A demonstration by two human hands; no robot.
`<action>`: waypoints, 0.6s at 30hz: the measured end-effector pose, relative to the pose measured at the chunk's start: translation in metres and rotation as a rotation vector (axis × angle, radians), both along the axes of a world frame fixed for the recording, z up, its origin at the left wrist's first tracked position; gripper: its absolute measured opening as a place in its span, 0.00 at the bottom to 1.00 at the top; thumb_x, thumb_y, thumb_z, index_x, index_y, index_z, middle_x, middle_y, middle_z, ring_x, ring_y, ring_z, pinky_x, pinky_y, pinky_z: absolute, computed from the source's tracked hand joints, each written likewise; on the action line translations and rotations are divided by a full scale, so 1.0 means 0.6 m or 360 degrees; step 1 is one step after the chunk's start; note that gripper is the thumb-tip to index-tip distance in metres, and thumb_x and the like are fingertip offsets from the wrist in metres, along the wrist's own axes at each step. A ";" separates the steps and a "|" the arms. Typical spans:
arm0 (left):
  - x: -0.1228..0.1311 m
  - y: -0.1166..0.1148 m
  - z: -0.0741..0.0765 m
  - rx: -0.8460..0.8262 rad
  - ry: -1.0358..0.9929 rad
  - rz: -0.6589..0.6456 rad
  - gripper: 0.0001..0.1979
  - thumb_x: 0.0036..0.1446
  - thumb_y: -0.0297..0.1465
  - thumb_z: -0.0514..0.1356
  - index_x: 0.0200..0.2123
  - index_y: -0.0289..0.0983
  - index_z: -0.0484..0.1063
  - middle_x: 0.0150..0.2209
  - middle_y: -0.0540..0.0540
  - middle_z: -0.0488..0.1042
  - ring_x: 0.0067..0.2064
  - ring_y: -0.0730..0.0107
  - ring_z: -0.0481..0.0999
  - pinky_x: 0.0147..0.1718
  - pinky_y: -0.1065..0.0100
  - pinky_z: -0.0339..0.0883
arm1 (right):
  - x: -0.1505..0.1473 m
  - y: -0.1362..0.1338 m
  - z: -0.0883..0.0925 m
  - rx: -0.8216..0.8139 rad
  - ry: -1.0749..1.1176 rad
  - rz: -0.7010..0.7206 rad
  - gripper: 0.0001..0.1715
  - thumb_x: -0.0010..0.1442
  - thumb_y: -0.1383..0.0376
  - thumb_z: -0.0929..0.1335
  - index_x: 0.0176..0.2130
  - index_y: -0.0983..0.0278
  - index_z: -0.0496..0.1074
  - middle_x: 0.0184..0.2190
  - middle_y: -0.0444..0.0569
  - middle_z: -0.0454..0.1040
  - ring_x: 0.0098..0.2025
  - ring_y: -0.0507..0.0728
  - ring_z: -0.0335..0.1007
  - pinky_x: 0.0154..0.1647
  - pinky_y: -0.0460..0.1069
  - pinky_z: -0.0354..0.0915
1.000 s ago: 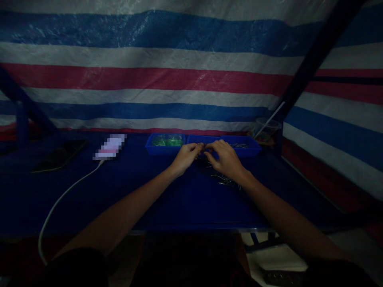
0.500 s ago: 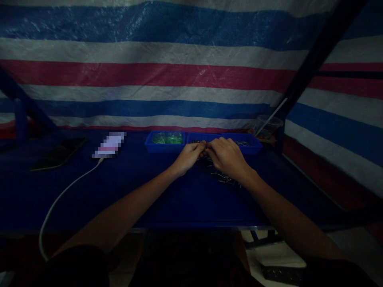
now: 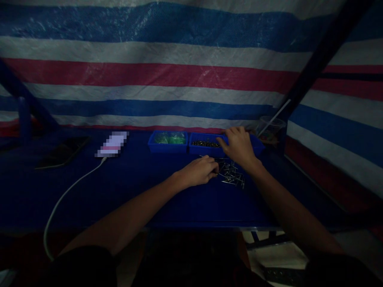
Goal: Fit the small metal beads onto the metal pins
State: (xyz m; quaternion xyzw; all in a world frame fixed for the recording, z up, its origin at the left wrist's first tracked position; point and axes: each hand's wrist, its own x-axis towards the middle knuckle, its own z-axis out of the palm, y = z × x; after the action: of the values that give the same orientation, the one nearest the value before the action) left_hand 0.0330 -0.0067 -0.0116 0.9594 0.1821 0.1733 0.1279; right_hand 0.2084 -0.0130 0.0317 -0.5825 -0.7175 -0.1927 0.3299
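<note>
My left hand (image 3: 202, 171) is low over the blue table, fingers curled down at the left side of a loose pile of thin metal pins (image 3: 231, 174). What its fingertips hold, if anything, is hidden. Farther back, my right hand (image 3: 241, 146) reaches over the right blue tray (image 3: 257, 144), thumb apart from the fingers, and nothing shows in it. Most of that tray is behind this hand. Just left of it, the middle blue tray (image 3: 203, 150) contains many small dark, shiny metal pieces (image 3: 206, 143).
A third blue tray (image 3: 167, 148) holds green items in clear plastic. To the left lie a phone with a lit screen (image 3: 113, 144), its white cable (image 3: 70, 185) and a dark flat device (image 3: 62, 152). A clear tub (image 3: 271, 124) stands back right, near a slanted frame post (image 3: 317, 63).
My hands were together in front of the middle tray and have separated. The left came down toward me to the pins; the right moved slightly right and back, over the right tray.
</note>
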 end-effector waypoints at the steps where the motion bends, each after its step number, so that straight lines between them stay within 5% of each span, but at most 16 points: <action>1: 0.000 0.004 0.000 -0.0041 -0.0038 0.0010 0.04 0.55 0.25 0.59 0.34 0.37 0.71 0.36 0.44 0.73 0.41 0.62 0.69 0.43 0.61 0.62 | -0.001 0.000 -0.010 -0.0081 0.0002 0.0060 0.14 0.60 0.57 0.64 0.40 0.64 0.71 0.38 0.56 0.73 0.46 0.66 0.63 0.41 0.59 0.59; 9: -0.016 0.061 0.010 -0.0929 -0.0977 0.0310 0.08 0.56 0.25 0.55 0.38 0.37 0.58 0.27 0.53 0.68 0.30 0.74 0.71 0.31 0.70 0.63 | -0.028 -0.025 -0.028 -0.0191 0.0085 0.0684 0.11 0.62 0.64 0.62 0.44 0.63 0.69 0.38 0.51 0.74 0.40 0.58 0.66 0.43 0.54 0.62; 18: -0.021 0.062 0.007 -0.0868 -0.0945 0.0213 0.06 0.59 0.28 0.53 0.39 0.39 0.56 0.24 0.54 0.68 0.27 0.74 0.70 0.31 0.71 0.61 | -0.025 -0.019 -0.037 -0.0306 0.0019 0.0689 0.05 0.61 0.64 0.63 0.37 0.62 0.68 0.34 0.50 0.74 0.38 0.58 0.68 0.40 0.53 0.63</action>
State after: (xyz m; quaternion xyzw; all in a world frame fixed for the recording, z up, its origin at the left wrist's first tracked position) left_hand 0.0206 0.0303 -0.0076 0.7846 0.2386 0.3961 0.4131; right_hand 0.1933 -0.0243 0.0096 -0.4450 -0.8386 -0.0447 0.3108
